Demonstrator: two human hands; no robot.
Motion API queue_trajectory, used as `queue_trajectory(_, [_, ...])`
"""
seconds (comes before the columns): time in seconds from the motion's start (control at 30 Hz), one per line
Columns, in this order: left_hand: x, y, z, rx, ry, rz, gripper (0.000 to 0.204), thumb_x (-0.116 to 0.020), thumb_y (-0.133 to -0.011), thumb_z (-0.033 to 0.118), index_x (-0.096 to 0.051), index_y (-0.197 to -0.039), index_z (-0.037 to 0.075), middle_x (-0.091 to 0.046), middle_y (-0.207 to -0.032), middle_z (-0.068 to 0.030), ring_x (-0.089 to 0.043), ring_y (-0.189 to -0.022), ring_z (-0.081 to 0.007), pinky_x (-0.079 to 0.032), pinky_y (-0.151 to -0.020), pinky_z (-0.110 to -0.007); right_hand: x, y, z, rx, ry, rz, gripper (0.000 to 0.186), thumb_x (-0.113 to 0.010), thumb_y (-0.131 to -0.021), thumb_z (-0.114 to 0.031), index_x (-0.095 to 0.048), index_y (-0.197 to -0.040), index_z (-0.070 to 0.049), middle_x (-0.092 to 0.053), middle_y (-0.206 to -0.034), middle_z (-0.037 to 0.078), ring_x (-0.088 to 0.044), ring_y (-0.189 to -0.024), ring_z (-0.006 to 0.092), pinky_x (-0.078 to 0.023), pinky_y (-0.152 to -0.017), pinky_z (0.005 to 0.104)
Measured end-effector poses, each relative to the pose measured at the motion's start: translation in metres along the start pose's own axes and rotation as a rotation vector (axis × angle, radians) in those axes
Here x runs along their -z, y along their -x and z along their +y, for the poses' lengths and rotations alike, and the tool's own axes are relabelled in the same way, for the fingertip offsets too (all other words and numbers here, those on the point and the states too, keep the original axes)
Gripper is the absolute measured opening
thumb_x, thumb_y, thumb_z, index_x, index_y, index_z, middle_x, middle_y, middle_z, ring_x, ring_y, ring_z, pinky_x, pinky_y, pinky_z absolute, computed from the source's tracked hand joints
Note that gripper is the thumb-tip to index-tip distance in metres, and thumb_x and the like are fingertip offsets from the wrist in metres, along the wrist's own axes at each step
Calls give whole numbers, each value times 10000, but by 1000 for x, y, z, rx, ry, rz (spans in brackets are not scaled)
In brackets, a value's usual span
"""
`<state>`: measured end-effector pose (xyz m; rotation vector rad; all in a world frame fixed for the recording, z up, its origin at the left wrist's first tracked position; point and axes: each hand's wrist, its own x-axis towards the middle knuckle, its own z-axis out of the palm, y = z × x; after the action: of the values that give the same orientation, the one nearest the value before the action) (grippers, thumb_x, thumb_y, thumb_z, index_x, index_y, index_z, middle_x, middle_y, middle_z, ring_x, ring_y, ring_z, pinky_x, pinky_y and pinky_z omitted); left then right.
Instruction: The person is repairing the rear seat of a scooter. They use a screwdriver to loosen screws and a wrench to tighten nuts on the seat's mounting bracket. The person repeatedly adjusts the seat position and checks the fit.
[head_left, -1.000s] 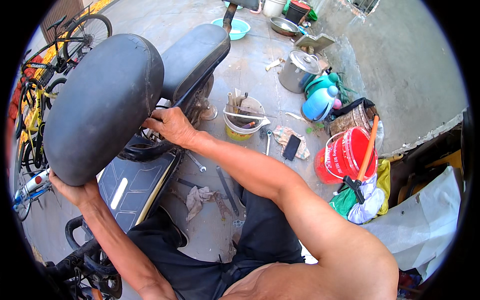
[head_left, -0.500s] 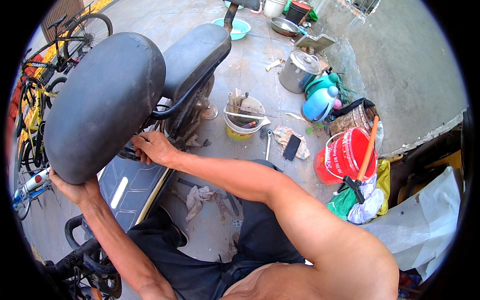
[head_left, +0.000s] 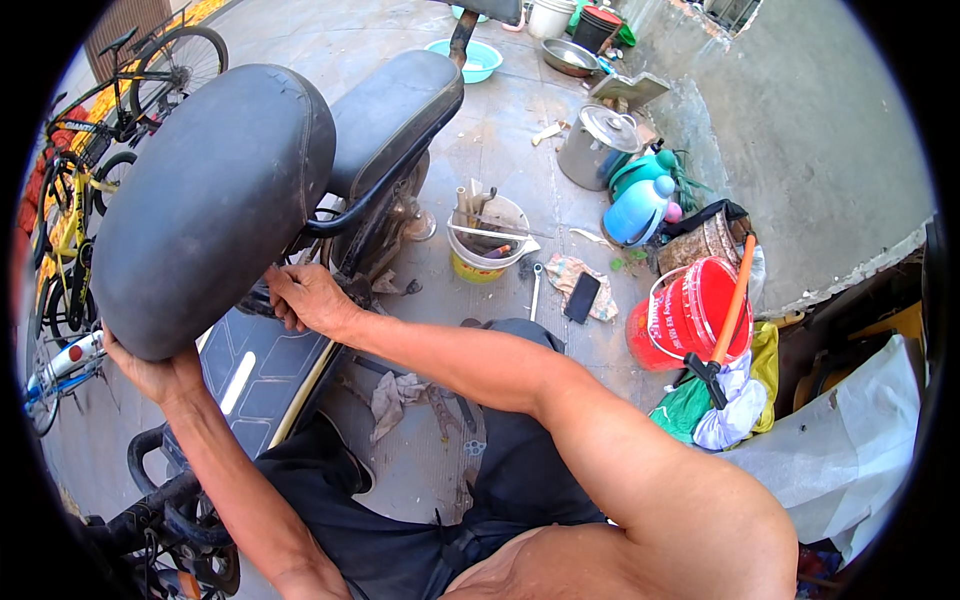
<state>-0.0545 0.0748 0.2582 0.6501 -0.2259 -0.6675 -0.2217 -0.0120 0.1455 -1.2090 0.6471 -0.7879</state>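
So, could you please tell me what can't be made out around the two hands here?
Head view only:
- Left hand: fingers hidden behind the raised black seat.
- Right hand: fingertips and whatever they touch lost in shadow under the seat.
- Tools in the white bucket: too small to identify.

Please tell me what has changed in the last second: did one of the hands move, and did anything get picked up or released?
The right hand moved from the rear edge of the scooter's open compartment down and to the left, in under the raised seat. Whether it grips anything there cannot be told. The left hand stayed under the seat's front end, propping it up. The tool bucket and red bucket did not move.
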Motion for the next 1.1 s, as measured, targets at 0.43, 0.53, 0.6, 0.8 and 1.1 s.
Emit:
queue_trajectory(0.43, [-6,5,0,15,5,18,483,-407,-964,416,-512,-1312,98,-535,-1352,-67,-492,-1255,-263,-372,-1069,-460,5,-3,-19,190,377,78,414,-564,-933,-358,-678,-845,30,-618,-638,189,-630,-620,335,-484,-629,412])
queue_trajectory(0.53, [-7,5,-4,29,1,21,484,-401,-965,421,-514,-1309,99,-542,-1343,-67,-496,-1250,-264,-380,-1064,-460,21,-12,-18,410,597,226,391,-570,-915,-364,-699,-858,0,-639,-681,196,-648,-686,353,-490,-667,426])
queue_trajectory(0.6, [-7,4,-3,24,-11,21,487,-398,-965,426,-516,-1307,102,-544,-1339,-66,-498,-1248,-264,-384,-1060,-460,32,-17,-27,423,683,272,355,-600,-879,-375,-722,-871,-41,-653,-733,197,-650,-754,371,-490,-687,441])
queue_trajectory(0.8, [-12,8,-3,-8,-21,39,496,-389,-960,429,-518,-1307,99,-549,-1332,-69,-505,-1237,-274,-385,-1059,-471,44,-17,-37,391,703,170,408,-599,-882,-419,-712,-880,-28,-638,-730,206,-638,-742,367,-487,-682,416])
queue_trajectory(1.1, [27,-16,-44,-58,-233,-113,581,-492,-949,465,-417,-1396,102,-492,-1392,-96,-471,-1275,-275,-389,-1066,-460,35,-9,-32,372,655,211,437,-619,-871,-450,-716,-824,-27,-627,-736,222,-635,-733,393,-484,-644,426])
